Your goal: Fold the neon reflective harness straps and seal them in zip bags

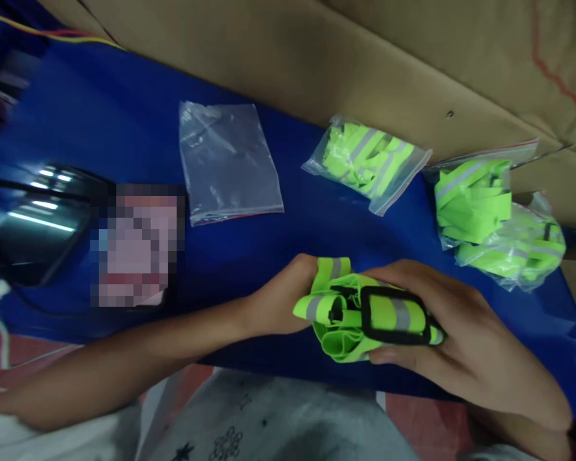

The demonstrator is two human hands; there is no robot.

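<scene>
Both my hands hold a folded bundle of neon green strap with grey reflective stripes and a black plastic buckle, just above the near edge of the blue table. My left hand grips the bundle's left end, fingers hidden behind it. My right hand wraps around its right end, thumb beneath. An empty clear zip bag lies flat on the table beyond my hands.
Filled clear bags of the same green strap lie at the back: one in the middle, two at the right. Brown cardboard borders the far side. A shiny dark object and a pixelated patch sit left.
</scene>
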